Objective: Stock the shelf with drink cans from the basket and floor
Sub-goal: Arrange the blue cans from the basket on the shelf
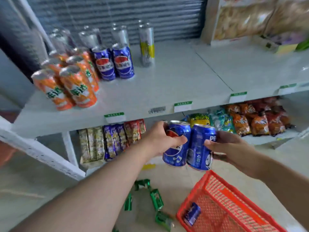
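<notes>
Above, white shelf stocked at left with a cluster of orange cans, two shelved blue cans upright just beside them, and tall slim cans behind; at lower right, red basket near the floor. Below the shelf's front edge and above the basket: left hand curled round left blue can, right hand curled round right blue can, both cans slightly tilted and touching side by side. Lowest: one basket can, blue, against the basket's near wall, and green cans scattered on the floor just left of it.
</notes>
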`<state>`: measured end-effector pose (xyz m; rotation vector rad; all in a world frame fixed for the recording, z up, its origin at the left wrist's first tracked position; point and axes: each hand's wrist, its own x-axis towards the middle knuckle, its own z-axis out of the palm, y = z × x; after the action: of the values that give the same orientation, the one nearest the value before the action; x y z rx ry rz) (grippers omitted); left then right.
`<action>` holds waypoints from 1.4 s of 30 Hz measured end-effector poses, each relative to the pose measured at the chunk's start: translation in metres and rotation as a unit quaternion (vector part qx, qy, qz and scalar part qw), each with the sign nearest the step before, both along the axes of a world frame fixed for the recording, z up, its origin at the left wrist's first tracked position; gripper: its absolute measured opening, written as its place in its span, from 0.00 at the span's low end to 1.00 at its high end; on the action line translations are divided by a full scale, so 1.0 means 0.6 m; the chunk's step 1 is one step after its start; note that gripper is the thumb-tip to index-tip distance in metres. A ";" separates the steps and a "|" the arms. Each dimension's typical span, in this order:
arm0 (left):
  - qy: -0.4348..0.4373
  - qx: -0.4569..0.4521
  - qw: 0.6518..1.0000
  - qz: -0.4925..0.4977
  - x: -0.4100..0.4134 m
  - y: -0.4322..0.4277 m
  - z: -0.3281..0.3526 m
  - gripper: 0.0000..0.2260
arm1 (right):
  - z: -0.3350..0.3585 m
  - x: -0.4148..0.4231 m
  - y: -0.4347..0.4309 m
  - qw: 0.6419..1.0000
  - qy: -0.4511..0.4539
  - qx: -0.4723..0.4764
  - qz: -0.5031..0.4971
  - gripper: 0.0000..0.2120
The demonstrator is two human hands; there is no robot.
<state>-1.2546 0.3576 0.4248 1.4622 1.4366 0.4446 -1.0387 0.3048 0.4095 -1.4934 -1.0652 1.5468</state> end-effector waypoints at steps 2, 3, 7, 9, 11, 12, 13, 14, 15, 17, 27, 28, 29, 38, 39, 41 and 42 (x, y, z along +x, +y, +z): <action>-0.005 0.017 1.000 0.010 -0.028 0.012 0.035 0.18 | 0.039 -0.023 0.026 0.999 -0.015 0.020 0.025 0.32; -0.004 0.031 0.999 0.015 -0.051 0.021 0.055 0.18 | 0.057 -0.041 0.046 0.998 -0.029 0.029 0.041 0.37; 0.004 0.071 0.997 0.026 -0.152 0.068 0.133 0.24 | 0.135 -0.134 0.116 0.996 -0.028 0.053 0.070 0.41; 0.003 0.080 0.997 0.019 -0.183 0.094 0.159 0.33 | 0.160 -0.168 0.150 0.994 -0.023 0.074 0.078 0.37; 0.000 0.106 0.994 0.008 -0.210 0.122 0.181 0.37 | 0.175 -0.200 0.188 0.993 -0.032 0.090 0.075 0.31; 0.006 0.122 0.993 0.000 -0.218 0.136 0.190 0.38 | 0.182 -0.213 0.205 0.992 -0.044 0.098 0.069 0.25; 0.015 0.132 0.991 -0.007 -0.225 0.150 0.197 0.38 | 0.188 -0.224 0.221 0.991 -0.058 0.104 0.063 0.21; 0.023 0.137 0.990 -0.014 -0.230 0.164 0.202 0.38 | 0.191 -0.232 0.234 0.990 -0.068 0.109 0.059 0.19; 0.030 0.137 0.990 -0.019 -0.233 0.176 0.206 0.37 | 0.194 -0.240 0.247 0.990 -0.070 0.112 0.056 0.18; 0.051 0.133 0.990 -0.026 -0.235 0.199 0.211 0.34 | 0.195 -0.247 0.269 0.989 -0.063 0.119 0.053 0.18; 0.348 0.172 0.909 -0.154 -0.224 0.262 0.241 0.37 | 0.157 -0.235 0.314 0.968 -0.170 0.175 0.064 0.26; 0.365 0.177 0.901 -0.155 -0.225 0.263 0.239 0.37 | 0.151 -0.233 0.312 0.965 -0.175 0.186 0.052 0.27; 0.377 0.184 0.895 -0.152 -0.226 0.265 0.237 0.37 | 0.146 -0.232 0.310 0.964 -0.173 0.197 0.037 0.27; 0.501 0.251 0.805 -0.195 -0.219 0.262 0.248 0.40 | 0.103 -0.260 0.290 0.965 -0.099 0.238 -0.038 0.27; 0.518 0.269 0.786 -0.204 -0.219 0.267 0.255 0.39 | 0.100 -0.263 0.289 0.967 -0.088 0.236 -0.040 0.27; 0.513 0.284 0.776 -0.232 -0.219 0.276 0.269 0.36 | 0.095 -0.266 0.288 0.968 -0.071 0.235 -0.044 0.27; 0.500 0.280 0.782 -0.246 -0.219 0.279 0.276 0.35 | 0.093 -0.267 0.288 0.968 -0.069 0.238 -0.046 0.28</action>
<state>-1.3860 0.5252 0.5905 2.7237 1.6451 -0.3671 -1.1989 0.4774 0.4653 -1.3019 -1.3158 1.0368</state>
